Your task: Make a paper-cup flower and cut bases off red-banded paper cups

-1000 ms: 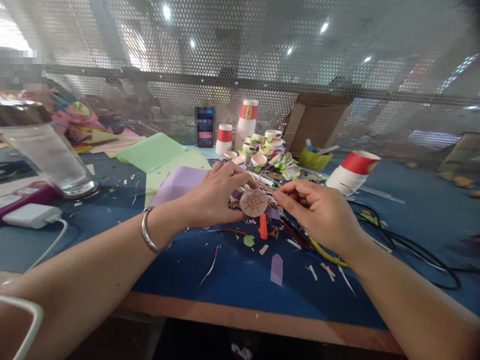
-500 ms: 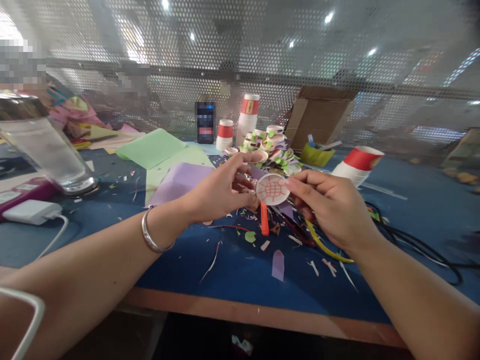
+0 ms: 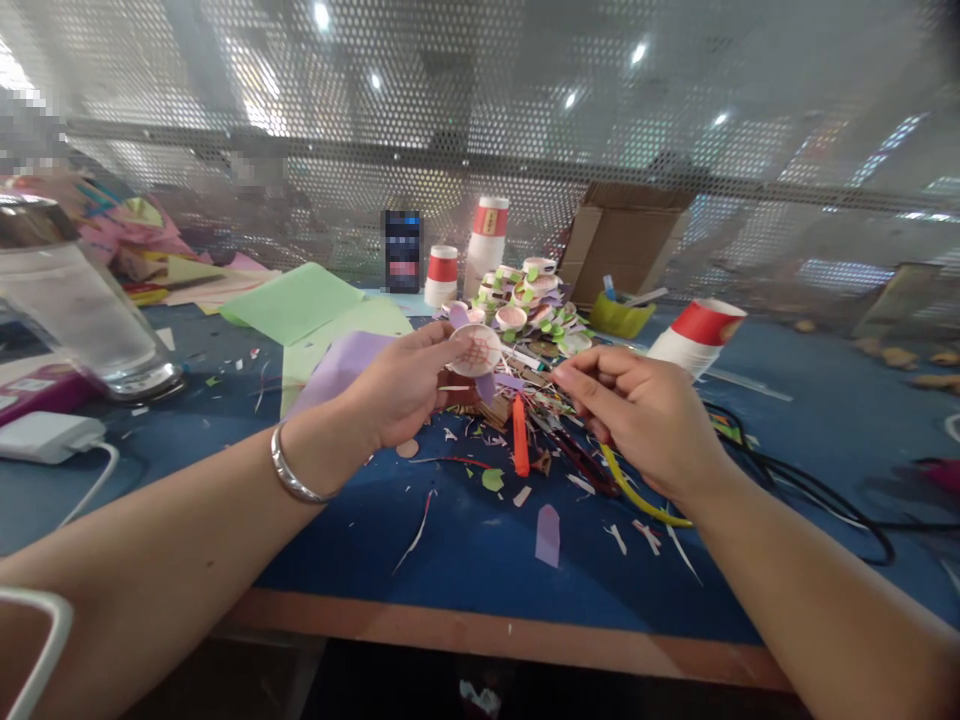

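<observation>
My left hand (image 3: 401, 385) pinches a small round paper cup bottom (image 3: 480, 352) between thumb and fingers. Its white face carries orange-red crossing lines, and purple paper pieces show at its upper and lower edges. My right hand (image 3: 645, 420) hovers to the right, apart from the disc, thumb and forefinger pressed together. Whether anything small sits in that pinch is hidden. Below and between the hands lie an orange marker (image 3: 520, 437), paper scraps and a purple paper piece (image 3: 548, 536). Behind them rises a pile of similar paper cup bottoms (image 3: 537, 285) with green and purple bits.
Red-and-white paper cups (image 3: 697, 335) lean at right; another stack (image 3: 488, 245) stands behind. Green paper (image 3: 300, 305) and purple paper (image 3: 341, 365) lie left. A glass bottle (image 3: 90, 310), phone (image 3: 403, 252), yellow-green container (image 3: 622, 315), cardboard (image 3: 626, 240) and black cables (image 3: 802, 485) are around.
The paper disc has passed from my right hand to my left, which has closed on it. It now sits further left, with purple pieces showing. My right hand has let it go.
</observation>
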Tool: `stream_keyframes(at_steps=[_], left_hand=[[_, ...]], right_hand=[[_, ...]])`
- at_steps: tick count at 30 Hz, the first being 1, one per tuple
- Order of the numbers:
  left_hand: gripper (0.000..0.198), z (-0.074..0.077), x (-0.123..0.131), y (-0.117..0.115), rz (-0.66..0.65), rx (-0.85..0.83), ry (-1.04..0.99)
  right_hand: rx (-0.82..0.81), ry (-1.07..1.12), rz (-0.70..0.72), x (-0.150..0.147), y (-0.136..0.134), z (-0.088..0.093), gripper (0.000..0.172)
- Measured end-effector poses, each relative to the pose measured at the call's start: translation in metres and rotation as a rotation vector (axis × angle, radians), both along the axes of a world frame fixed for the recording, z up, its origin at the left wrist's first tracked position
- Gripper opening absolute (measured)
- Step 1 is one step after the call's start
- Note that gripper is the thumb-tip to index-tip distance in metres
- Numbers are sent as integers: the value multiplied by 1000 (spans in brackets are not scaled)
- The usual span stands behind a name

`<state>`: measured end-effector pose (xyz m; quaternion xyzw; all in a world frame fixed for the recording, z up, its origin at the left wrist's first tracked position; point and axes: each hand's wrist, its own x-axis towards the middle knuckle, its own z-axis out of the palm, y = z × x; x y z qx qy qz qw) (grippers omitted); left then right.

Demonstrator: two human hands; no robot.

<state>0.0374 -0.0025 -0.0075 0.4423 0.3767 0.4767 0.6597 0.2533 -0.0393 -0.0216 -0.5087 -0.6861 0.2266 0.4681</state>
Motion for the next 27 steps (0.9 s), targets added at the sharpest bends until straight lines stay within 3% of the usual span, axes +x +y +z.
stream_keyframes(at_steps=[4,9,14,17,22,27], left_hand=[[16,1,1,-1,-5,-12,28],[10,-1,-2,0,3,88,21],[20,-3,-5,7,124,181,109],[12,-3,-5,9,185,281,116],[15,-3,-5,11,181,244,76],[17,-3,-6,10,152,185,38]], right_hand=[[25,-93,-24,7,6,1,22],[-7,-220,-156,36,18,8,23],[-95,-377,-233,69,26,18,21],[-81,-458,-282,83,25,21,18],[-51,-557,-297,104,31,6,22],[-70,-521,-326,120,45,-17,22]])
